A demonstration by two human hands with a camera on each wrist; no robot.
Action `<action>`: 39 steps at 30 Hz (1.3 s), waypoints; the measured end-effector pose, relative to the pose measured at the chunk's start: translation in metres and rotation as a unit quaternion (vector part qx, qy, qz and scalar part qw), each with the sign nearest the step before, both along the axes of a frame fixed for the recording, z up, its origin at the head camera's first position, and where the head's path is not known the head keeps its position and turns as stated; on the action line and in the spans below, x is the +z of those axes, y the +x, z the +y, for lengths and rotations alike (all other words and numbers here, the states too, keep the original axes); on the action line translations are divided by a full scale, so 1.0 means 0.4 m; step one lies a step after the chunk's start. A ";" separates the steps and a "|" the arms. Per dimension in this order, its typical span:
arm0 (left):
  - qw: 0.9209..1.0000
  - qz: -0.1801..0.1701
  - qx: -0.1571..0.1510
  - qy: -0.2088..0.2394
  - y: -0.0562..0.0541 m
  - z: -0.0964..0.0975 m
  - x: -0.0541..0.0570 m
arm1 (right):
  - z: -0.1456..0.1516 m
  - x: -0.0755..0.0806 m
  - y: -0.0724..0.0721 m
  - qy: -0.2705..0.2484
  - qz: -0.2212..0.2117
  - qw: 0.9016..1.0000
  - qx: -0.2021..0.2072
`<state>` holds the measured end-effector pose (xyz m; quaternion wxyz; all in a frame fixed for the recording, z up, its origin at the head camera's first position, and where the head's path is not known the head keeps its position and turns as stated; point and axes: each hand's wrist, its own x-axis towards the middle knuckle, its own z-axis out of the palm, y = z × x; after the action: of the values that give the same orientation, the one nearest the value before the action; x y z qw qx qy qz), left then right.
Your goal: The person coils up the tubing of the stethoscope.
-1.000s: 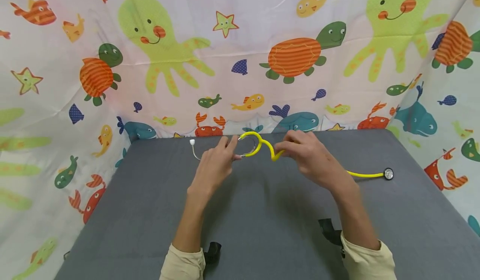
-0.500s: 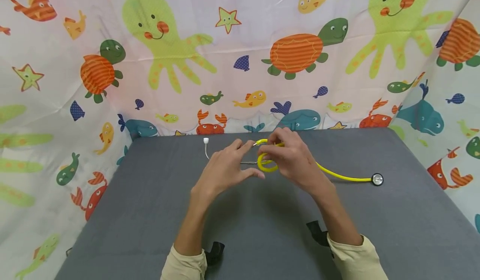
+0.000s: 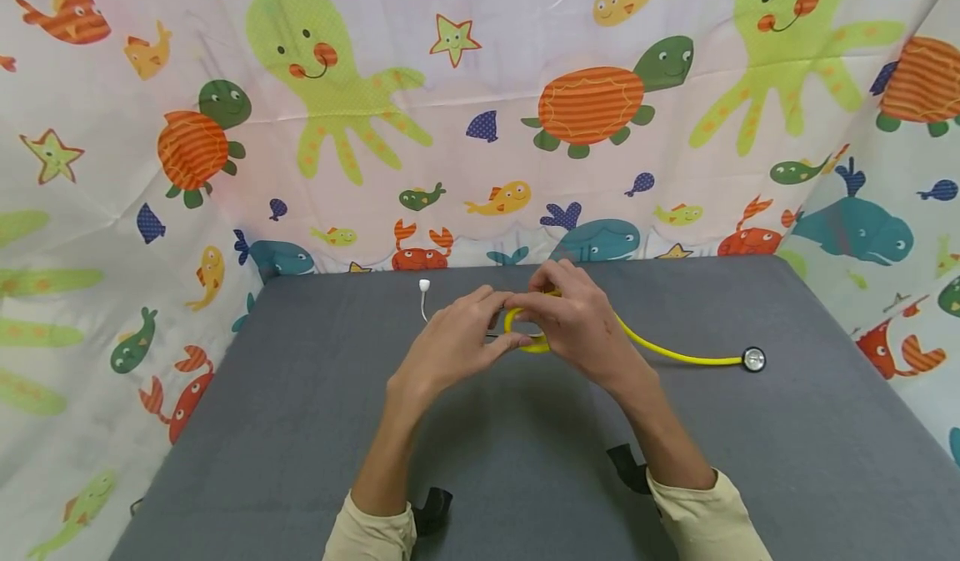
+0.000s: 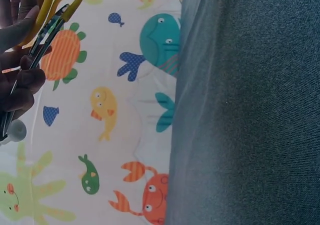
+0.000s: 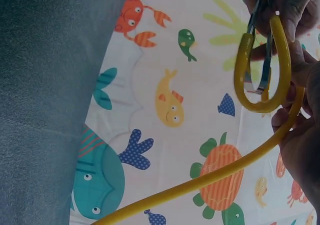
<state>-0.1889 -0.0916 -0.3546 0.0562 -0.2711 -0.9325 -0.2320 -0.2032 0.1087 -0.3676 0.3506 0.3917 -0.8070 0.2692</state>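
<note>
A stethoscope with yellow tubing point(image 3: 660, 349) is held up between both hands over the table. My left hand point(image 3: 456, 338) grips its metal ear tubes point(image 4: 36, 57), fingers curled round them in the left wrist view. One white ear tip point(image 3: 424, 285) pokes out beyond that hand. My right hand point(image 3: 581, 323) pinches the tubing close beside the left fingertips. Between the hands the yellow tubing bends into a loop point(image 5: 265, 106), partly hidden by fingers in the head view. Rightward, the tubing runs down to the round chest piece point(image 3: 753, 359) on the table.
A grey cloth-covered table point(image 3: 300, 428) spreads beneath the hands. Behind it and along both sides hangs a curtain point(image 3: 495, 152) printed with sea animals. Black straps point(image 3: 432, 511) show near the sleeves at both wrists.
My right hand has moved left with the tubing, up against the left hand. The ear tip and left hand shifted slightly right, and the chest piece slid a little left.
</note>
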 end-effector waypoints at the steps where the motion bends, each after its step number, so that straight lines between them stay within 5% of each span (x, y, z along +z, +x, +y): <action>1: 1.000 -0.004 -0.007 0.003 0.000 0.000 0.001 | 0.000 0.000 0.000 -0.003 -0.006 1.000 0.001; 7: 0.997 -0.038 -0.054 0.040 -0.006 -0.001 0.005 | 0.000 0.003 0.000 -0.037 -0.030 0.999 -0.003; 17: 0.992 -0.059 -0.088 0.068 -0.015 -0.013 0.000 | 0.005 0.006 -0.001 -0.037 -0.053 0.998 -0.010; 22: 0.988 -0.067 -0.121 0.068 -0.018 -0.026 0.003 | 0.020 0.011 -0.005 -0.054 -0.111 0.992 0.035; 26: 0.985 -0.062 -0.151 0.063 -0.018 -0.036 0.012 | 0.042 0.015 -0.009 -0.082 -0.181 0.976 0.087; 32: 0.977 -0.062 -0.188 0.074 -0.013 -0.053 0.021 | 0.066 0.018 -0.003 -0.111 -0.305 0.935 0.142; 39: 0.971 -0.047 -0.207 0.114 -0.006 -0.052 0.027 | 0.073 0.013 -0.002 -0.127 -0.365 0.910 0.152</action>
<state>-0.1915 -0.1126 -0.3436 -0.0061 -0.4388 -0.8251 -0.3559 -0.2038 0.1381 -0.3623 0.0332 0.3366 -0.7684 0.5433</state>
